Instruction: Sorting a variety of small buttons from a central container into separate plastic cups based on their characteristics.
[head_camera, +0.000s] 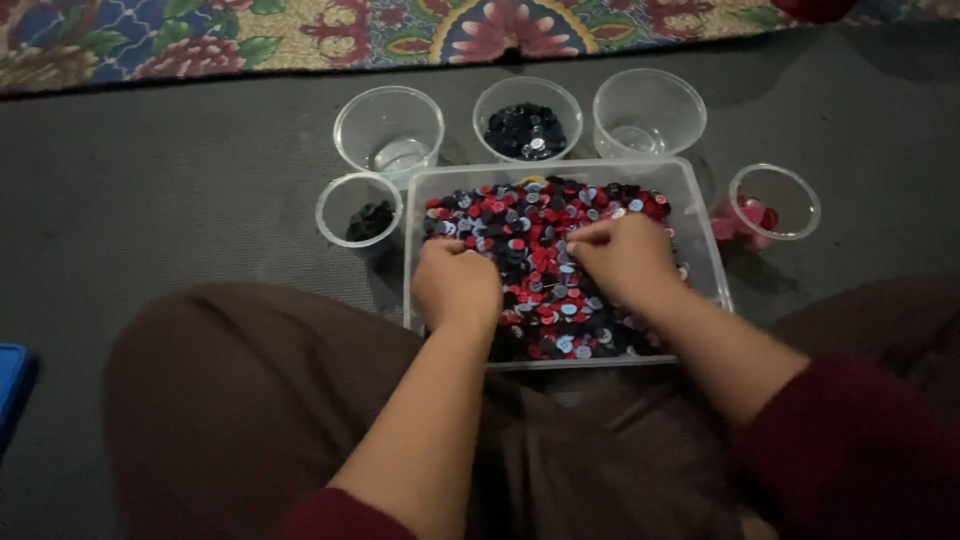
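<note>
I'm mid-sort: both hands, left hand (457, 285) and right hand (622, 255), are curled into the buttons (535, 225); whether either grip pinches one I cannot tell. Next calls for lifting one colour cleanly.

A patterned rug (300, 35) borders the grey floor (150, 190).

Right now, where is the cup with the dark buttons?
In the head view, the cup of dark buttons stands middle of the back row, just behind the clear tray.

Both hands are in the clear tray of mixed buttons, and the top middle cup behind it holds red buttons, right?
Not quite. The head view shows both hands, left and right, in the clear tray, but the top middle cup holds dark buttons, not red.
</note>
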